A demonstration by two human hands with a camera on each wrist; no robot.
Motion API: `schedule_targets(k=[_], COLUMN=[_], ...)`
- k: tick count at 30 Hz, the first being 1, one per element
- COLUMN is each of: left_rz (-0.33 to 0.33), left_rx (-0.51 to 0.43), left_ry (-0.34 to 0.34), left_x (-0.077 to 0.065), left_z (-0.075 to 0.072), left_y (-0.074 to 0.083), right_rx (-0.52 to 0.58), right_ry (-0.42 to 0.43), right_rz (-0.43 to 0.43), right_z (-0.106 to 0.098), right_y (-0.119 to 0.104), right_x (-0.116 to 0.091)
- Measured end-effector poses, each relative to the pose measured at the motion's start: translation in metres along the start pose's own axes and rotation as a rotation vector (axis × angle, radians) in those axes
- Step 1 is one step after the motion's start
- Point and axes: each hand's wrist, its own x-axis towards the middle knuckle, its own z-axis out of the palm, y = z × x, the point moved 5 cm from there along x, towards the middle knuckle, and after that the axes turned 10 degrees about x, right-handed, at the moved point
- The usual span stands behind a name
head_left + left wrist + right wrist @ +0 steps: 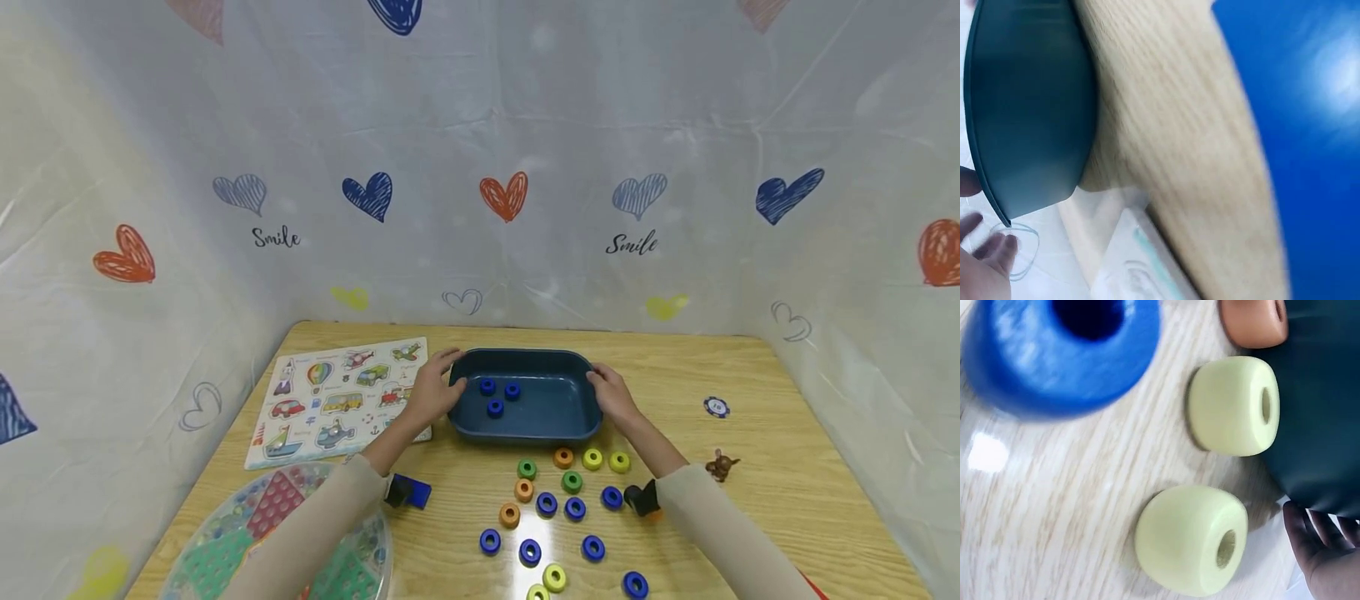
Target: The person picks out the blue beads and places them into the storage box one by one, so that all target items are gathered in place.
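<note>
A dark teal plastic tray (pixel 540 425) lies near the back of the table, with three blue rings (pixel 496 407) inside at its left. My left hand (pixel 435 387) holds the tray's left end, thumb over the rim and fingers along the back corner. At the opposite end my right hand (pixel 615 393) grips the rim, with the thumb on top and the fingers outside the wall. In the right wrist view those fingers (pixel 1300 534) show against the tray's outer side. Two yellow rings (pixel 1234 406) stand on the table close by the tray.
Several blue, green, orange and yellow rings (pixel 547 504) lie scattered in front of the tray. To the left are a picture puzzle board (pixel 300 408), a round clear container (pixel 386 533) and a blue block (pixel 420 493). A poker chip (pixel 717 407) and small brown animal figure (pixel 720 465) sit at right.
</note>
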Motion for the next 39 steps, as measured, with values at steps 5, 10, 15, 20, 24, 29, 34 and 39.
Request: schedule_targets(k=[5,10,15,20,24,29,34,39], left_rz=[-0.211,-0.274,-0.309,-0.315,-0.317,-0.314,-0.307,-0.292], left_rx=[-0.19,-0.258,-0.295,-0.322,-0.353,-0.352,-0.353,-0.375], left_ry=[-0.013,-0.033,-0.036,-0.035,-0.039,-0.023,-0.02,-0.022], left_x=[-0.011,-0.016,-0.016,-0.016,-0.018,-0.017,-0.018,-0.018], left_z=[-0.002,-0.003,-0.002,0.0,0.001,0.001,0.002,0.003], left_y=[-0.017,-0.023,-0.028,-0.029,-0.031,-0.032,-0.034,-0.034], right_rx=[-0.015,-0.124,-0.211,-0.12,-0.039,-0.053,-0.212,-0.344], right_ry=[0.009,0.104,0.05,-0.309,-0.559,-0.752,-0.839,-0.875], right_rz=[-0.01,-0.242,-0.592,-0.567,-0.451,-0.431,-0.47,-0.537], right_z=[-0.004,-0.007,0.021,0.07,0.103,0.131,0.145,0.152], right_y=[-0.005,-0.033,-0.078,-0.104,-0.09,-0.052,-0.027,-0.019], right_x=[-0.003,-0.017,-0.054,-0.102,-0.127,-0.141,-0.151,-0.161])
